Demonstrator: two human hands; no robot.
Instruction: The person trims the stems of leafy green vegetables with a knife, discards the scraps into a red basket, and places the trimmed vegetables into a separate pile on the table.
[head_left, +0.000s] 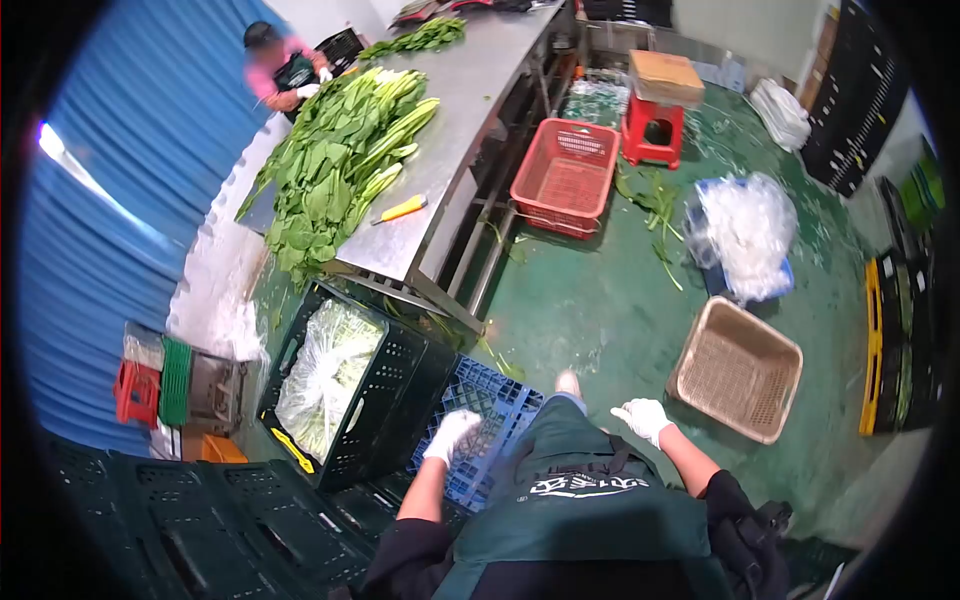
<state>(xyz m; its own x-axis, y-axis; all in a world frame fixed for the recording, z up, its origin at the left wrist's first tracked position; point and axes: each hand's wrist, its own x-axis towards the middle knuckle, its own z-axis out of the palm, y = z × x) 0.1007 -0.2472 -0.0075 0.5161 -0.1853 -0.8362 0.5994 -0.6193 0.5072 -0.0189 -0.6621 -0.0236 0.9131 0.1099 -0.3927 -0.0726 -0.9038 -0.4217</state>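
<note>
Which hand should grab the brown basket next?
The right hand, probably: it hangs close to the brown plastic basket, while the left hand is farther away, by the blue plastic grid.

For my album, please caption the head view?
Gloved left hand over blue plastic grid, gloved right hand near brown basket.

Blue curtain [110, 270] on left, bright light streak [75, 170] across it; green floor [545, 285]; long steel table [475, 85]; red stool [640, 122]

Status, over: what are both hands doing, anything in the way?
Left hand: over blue grid, seemingly empty. Right hand: near tan basket, seemingly empty. Bagged greens: in dark crate. Nothing obviously blocking either hand.
</note>
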